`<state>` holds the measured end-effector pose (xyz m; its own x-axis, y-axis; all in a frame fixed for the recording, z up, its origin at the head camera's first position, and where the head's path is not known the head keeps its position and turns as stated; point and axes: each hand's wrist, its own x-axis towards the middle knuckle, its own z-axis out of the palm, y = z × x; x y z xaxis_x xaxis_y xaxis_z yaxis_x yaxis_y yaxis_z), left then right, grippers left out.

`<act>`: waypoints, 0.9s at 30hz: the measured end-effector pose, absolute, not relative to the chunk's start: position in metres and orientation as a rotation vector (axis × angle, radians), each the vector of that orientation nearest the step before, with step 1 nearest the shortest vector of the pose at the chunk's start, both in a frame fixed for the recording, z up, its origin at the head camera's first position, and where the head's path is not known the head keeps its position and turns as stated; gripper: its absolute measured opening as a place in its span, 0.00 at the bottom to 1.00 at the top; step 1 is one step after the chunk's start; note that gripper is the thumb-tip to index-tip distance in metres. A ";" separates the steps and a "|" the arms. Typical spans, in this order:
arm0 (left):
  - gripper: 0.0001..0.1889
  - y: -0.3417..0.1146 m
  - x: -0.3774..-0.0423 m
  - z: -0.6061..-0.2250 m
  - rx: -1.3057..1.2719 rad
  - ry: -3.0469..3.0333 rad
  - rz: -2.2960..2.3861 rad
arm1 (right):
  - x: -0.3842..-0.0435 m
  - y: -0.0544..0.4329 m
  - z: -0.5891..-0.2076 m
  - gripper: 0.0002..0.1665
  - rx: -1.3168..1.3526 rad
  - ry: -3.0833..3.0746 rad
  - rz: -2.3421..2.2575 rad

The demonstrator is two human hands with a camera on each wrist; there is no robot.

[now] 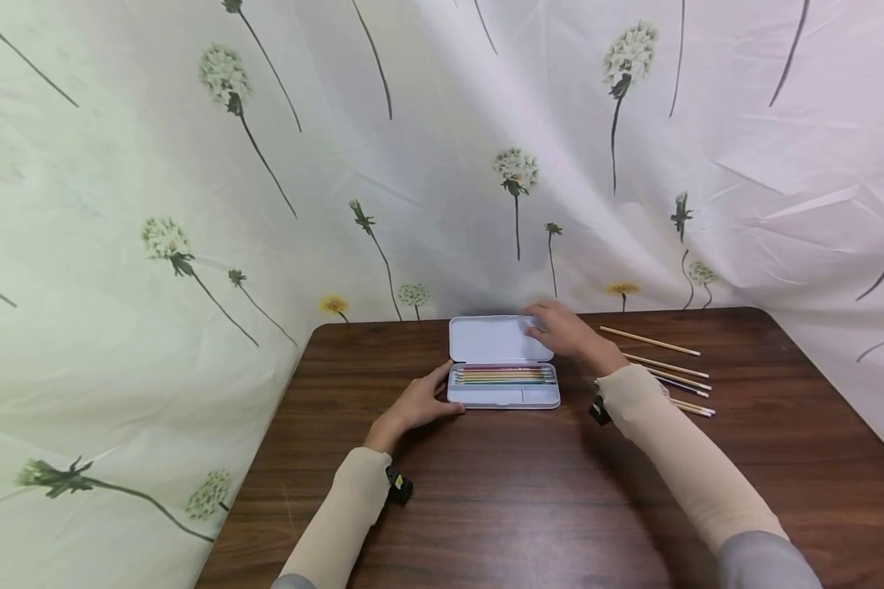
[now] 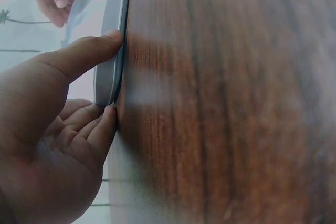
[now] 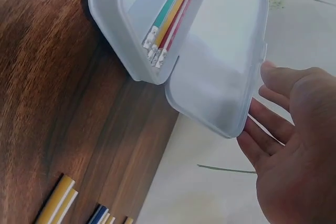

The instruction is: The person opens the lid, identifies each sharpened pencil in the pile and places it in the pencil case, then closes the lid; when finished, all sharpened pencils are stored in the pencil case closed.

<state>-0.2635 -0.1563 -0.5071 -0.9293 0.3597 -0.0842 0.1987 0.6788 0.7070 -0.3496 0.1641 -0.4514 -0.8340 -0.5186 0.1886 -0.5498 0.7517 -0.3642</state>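
Note:
A white pencil case point(image 1: 486, 401) lies open on the table, its lid point(image 1: 486, 339) tilted up at the back. Several coloured pencils point(image 1: 502, 375) lie in its rear compartment, with white-ended tips toward the right. My left hand point(image 1: 417, 402) grips the case's left end. In the left wrist view, the thumb presses the front edge while the fingertips touch the end near the tabletop. At the lid's upper right, my right hand point(image 1: 562, 329) holds the rim. The right wrist view shows the thumb point(image 3: 283, 78) at the lid's edge and the other fingers partly behind it.
Several loose pencils point(image 1: 666, 365) lie on the brown wooden table point(image 1: 486, 499) to the right of the case, partly hidden by my right forearm. A white cloth point(image 1: 442, 204) printed with dandelions hangs along the table's back and sides.

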 end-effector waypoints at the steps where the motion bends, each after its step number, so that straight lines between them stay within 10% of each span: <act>1: 0.51 -0.156 -0.263 -0.507 0.444 2.673 1.087 | -0.348 0.164 -0.450 0.27 0.873 -2.862 0.625; 19: 0.56 -0.159 -0.268 -0.513 0.477 2.692 1.099 | -0.295 0.137 -0.454 0.12 1.145 -2.740 0.616; 27: 0.58 -0.165 -0.282 -0.532 0.518 2.769 1.013 | -0.266 0.134 -0.487 0.30 1.444 -2.757 0.609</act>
<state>-0.2819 -0.1650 -0.5320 -0.9295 0.3683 -0.0194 0.2689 0.7128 0.6478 -0.2660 0.1338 -0.4869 -0.5850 -0.7972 0.1491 -0.7858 0.5116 -0.3475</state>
